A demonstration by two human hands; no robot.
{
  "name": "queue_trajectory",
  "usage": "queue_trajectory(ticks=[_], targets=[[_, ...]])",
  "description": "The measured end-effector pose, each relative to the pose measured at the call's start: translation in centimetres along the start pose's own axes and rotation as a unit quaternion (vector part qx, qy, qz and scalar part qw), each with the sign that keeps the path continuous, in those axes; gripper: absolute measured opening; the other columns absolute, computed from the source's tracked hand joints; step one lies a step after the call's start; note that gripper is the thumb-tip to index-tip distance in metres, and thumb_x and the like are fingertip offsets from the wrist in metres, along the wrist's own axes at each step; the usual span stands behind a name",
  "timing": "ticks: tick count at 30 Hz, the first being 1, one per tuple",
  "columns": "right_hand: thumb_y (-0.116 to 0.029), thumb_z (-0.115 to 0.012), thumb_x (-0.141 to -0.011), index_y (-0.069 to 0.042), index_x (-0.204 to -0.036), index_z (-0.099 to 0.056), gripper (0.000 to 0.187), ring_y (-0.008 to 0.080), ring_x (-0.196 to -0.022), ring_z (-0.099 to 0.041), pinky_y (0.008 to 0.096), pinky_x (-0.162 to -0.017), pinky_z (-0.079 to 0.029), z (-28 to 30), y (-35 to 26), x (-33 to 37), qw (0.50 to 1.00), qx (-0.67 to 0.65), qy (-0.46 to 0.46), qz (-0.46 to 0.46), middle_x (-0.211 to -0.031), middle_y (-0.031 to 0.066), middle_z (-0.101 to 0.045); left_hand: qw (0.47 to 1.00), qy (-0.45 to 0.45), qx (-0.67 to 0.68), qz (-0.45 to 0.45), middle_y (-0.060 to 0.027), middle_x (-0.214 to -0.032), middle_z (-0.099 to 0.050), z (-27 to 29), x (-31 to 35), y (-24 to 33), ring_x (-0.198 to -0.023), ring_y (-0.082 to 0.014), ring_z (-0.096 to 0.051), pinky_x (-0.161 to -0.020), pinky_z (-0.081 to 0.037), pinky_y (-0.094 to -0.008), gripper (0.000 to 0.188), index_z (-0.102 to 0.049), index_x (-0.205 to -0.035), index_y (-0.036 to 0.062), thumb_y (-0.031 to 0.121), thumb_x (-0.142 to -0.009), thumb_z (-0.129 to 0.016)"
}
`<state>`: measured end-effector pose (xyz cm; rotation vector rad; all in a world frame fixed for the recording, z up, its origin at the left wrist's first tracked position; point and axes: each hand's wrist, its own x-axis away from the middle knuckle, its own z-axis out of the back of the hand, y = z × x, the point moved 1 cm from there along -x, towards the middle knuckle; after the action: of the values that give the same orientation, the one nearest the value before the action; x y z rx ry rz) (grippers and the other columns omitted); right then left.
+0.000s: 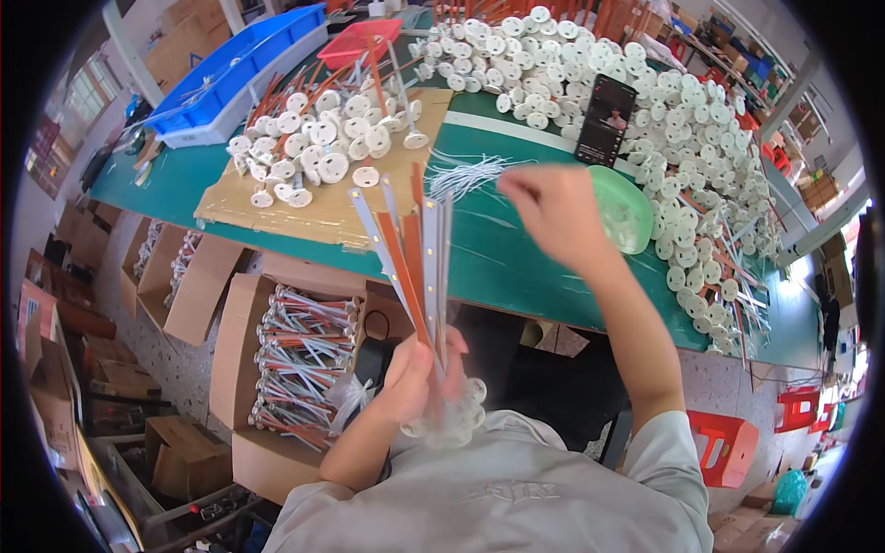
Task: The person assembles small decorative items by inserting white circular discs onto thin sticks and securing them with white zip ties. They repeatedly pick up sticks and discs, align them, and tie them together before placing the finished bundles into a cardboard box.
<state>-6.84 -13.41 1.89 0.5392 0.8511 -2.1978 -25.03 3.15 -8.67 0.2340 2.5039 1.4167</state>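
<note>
In front of my body, my left hand (410,378) is wrapped round a bundle of LED strips (406,253). The strips are orange and white, with their long ends pointing up and away from me. White round discs (452,415) cluster at the bundle's lower end, partly blurred. Over the green table my right hand (558,212) has its fingers drawn together in a pinch, beside a pile of thin white ties (466,175). Whatever is between those fingertips is too small to make out. Just right of that hand lies a light green bowl (622,210), partly behind the wrist.
Disc-ended strips (323,134) lie on a cardboard sheet (249,207). A large heap of them (682,138) fills the table's right side, with a phone (606,120) propped against it. A blue bin (235,74) and red tray (364,41) stand behind. An open carton (235,359) holds bundles below.
</note>
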Motion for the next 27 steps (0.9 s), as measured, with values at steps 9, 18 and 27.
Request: queue_trajectory(ticks=[9,18,27], targets=[[-0.003,-0.07,-0.075,-0.004,-0.081,-0.068,0.006,0.0275,-0.061,-0.062,0.0372,-0.058,-0.048,4.8,-3.9,13.3,0.973,-0.189,-0.135,-0.017,-0.069,0.0114,-0.064,0.981,-0.123,0.046,0.141,-0.0035,-0.054,-0.045,-4.8,-2.0,-1.6,-0.047,-0.0146,-0.048,-0.047,-0.041,-0.0281,0.078,-0.028,-0.14,0.0012,0.063,-0.093,-0.035],[-0.002,-0.071,-0.074,-0.004,-0.082,-0.068,0.009,0.0219,-0.056,-0.06,0.029,-0.053,-0.046,5.3,-5.6,16.7,0.979,-0.179,0.001,-0.095,-0.07,0.0103,-0.063,0.992,-0.055,0.009,0.115,-0.004,-0.053,-0.045,-5.3,-2.1,-4.5,-0.046,-0.0168,-0.049,-0.048,-0.041,-0.0295,0.067,-0.037,-0.131,-0.0001,0.057,-0.095,-0.036],[0.003,-0.067,-0.081,0.002,-0.083,-0.066,0.003,0.006,-0.059,-0.057,0.0184,-0.049,-0.043,3.5,-3.3,18.5,0.884,-0.405,-0.012,-0.233,-0.074,0.0076,-0.066,0.94,-0.206,0.194,0.191,-0.004,-0.053,-0.043,-6.1,-1.0,-4.5,-0.045,-0.0181,-0.047,-0.047,-0.037,-0.031,0.075,-0.004,-0.15,0.0137,0.056,-0.096,-0.034]])
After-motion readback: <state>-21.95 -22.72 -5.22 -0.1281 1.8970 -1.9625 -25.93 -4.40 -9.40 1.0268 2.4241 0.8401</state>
